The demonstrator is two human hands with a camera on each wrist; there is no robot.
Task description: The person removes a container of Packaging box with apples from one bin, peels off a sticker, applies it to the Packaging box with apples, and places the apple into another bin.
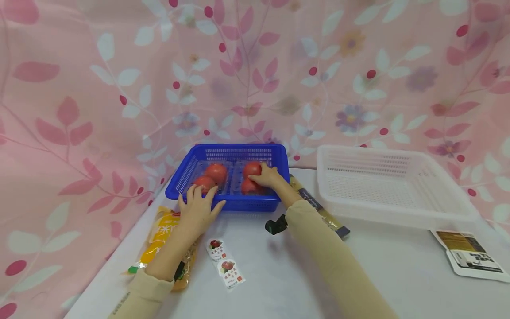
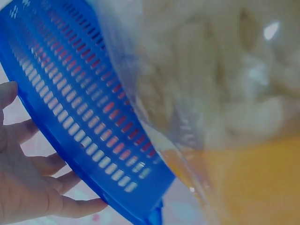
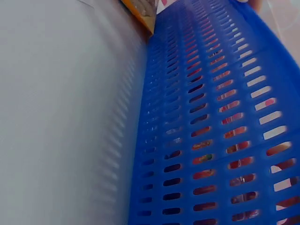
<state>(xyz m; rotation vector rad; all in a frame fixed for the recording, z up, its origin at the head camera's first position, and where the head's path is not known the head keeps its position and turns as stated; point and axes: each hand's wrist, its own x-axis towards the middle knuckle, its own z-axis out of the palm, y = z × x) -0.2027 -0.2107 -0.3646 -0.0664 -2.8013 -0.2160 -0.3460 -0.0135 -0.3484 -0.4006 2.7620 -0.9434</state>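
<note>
Head view: left hand (image 1: 197,213) rests with fingers spread and straight on the near rim of the blue slotted plastic basket (image 1: 181,179). Right hand (image 1: 266,176), inside the basket, curls round one red tomato (image 1: 252,169); more tomatoes lie beside it.

The head camera looks forward and down over the bench (image 1: 279,274) at the blue basket (image 1: 231,204). Both wrist cameras sit very near that basket's slotted wall (image 2: 89,126), the right one low along the bench, sharing only this wall with the head view.
</note>
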